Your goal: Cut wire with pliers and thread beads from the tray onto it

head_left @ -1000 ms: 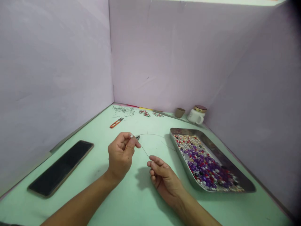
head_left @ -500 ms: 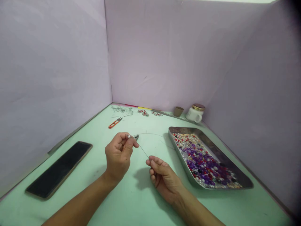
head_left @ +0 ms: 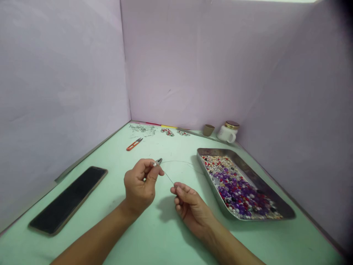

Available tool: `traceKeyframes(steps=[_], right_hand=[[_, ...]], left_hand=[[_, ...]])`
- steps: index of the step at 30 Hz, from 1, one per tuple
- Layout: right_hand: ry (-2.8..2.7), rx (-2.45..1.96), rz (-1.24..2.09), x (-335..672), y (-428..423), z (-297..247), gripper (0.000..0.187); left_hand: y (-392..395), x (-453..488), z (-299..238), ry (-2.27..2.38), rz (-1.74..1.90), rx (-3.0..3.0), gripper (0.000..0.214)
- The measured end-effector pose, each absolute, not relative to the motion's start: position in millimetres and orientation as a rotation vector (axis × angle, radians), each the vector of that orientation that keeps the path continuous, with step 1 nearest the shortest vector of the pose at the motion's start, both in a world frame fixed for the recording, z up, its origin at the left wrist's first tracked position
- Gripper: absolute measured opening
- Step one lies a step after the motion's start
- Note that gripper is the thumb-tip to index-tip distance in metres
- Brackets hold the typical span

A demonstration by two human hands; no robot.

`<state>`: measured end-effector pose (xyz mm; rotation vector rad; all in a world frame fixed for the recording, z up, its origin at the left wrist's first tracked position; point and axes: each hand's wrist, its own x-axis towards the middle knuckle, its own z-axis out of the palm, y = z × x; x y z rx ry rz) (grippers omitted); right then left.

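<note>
Thumb and fingertips of my left hand (head_left: 140, 184) pinch a small white bead (head_left: 154, 164) on a thin wire (head_left: 168, 177). The wire slants down to my right hand (head_left: 190, 204), whose thumb and forefinger are closed on it; its other fingers curl in loosely. A longer stretch of thin wire arcs over the table from behind my left hand toward the tray. Metal jaws of pliers (head_left: 159, 161) show just past my left fingertips, and the rest of that tool is hidden behind the hand.
A metal tray (head_left: 213, 193) of mixed beads stands on the right. On the left lies a phone (head_left: 68, 200). Farther back are orange thread snips (head_left: 134, 144), wire scraps (head_left: 142, 130), beaded pieces (head_left: 167, 131), a brown cup (head_left: 209, 130) and a lidded white jar (head_left: 227, 133). Walls enclose the table.
My left hand has moved slightly right and down with the bead, shortening the wire seen between my hands. More of the pliers' jaws shows. My right hand stays nearly still.
</note>
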<state>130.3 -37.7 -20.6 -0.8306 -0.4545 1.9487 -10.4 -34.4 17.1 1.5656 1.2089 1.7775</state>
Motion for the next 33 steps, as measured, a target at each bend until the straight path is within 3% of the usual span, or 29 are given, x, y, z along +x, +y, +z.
traceKeyframes(steps=[5,10,13,20,29,33], right_hand=[[-0.591,-0.816,1.886,129.9,-39.8,-16.0,0.026],[-0.721,-0.764,1.862,132.8,-40.7,-8.0,0.040],[-0.680,-0.795,1.759,137.1,-36.5,-8.3,0.037],[-0.737,-1.085,1.485,155.5,-19.3,-7.6,0.026],[-1.349,-1.050,1.755,159.6,-24.5,2.7,0.024],[-1.372,-1.030,1.866,157.6,-27.9,0.4,0.016]], left_hand=[[-24.2,-8.5,13.9,1.168,1.618,1.218,0.009],[-3.9,-16.0,7.2,0.984,1.092,0.477,0.008],[-0.6,-17.2,5.4,0.940,0.882,0.320,0.009],[-11.0,-10.4,6.5,1.016,0.644,0.516,0.006],[-20.8,-8.7,6.3,0.936,0.444,0.913,0.010],[-19.5,-12.9,1.1,0.948,0.374,1.033,0.010]])
